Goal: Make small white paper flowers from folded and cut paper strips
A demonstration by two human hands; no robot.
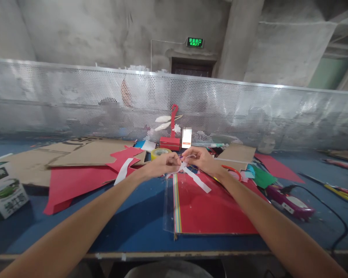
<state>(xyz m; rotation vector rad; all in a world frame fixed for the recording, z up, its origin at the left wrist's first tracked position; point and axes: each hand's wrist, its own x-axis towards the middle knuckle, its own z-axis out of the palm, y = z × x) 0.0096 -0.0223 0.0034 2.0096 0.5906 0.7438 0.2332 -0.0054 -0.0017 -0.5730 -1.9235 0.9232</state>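
Observation:
My left hand [166, 161] and my right hand [201, 159] meet over the table, fingertips pinched close together. Between them is a thin white paper strip [197, 180], looped at the fingers, with one loose end hanging down to the right. Whether it is knotted or folded there is too small to tell. Under my hands lies a stack of coloured paper with a red sheet [214, 210] on top, in a clear plastic sleeve. Another white strip [123, 171] rests on cut red paper [84, 181] to the left.
Yellow tape [160, 153], a lit phone [187, 138] and a red paper piece [170, 143] stand behind my hands. Red-handled scissors [233, 172] and a purple power strip [290, 202] lie right. A milk carton [6, 191] and cardboard [84, 154] are left. A perforated metal screen [234, 104] borders the back.

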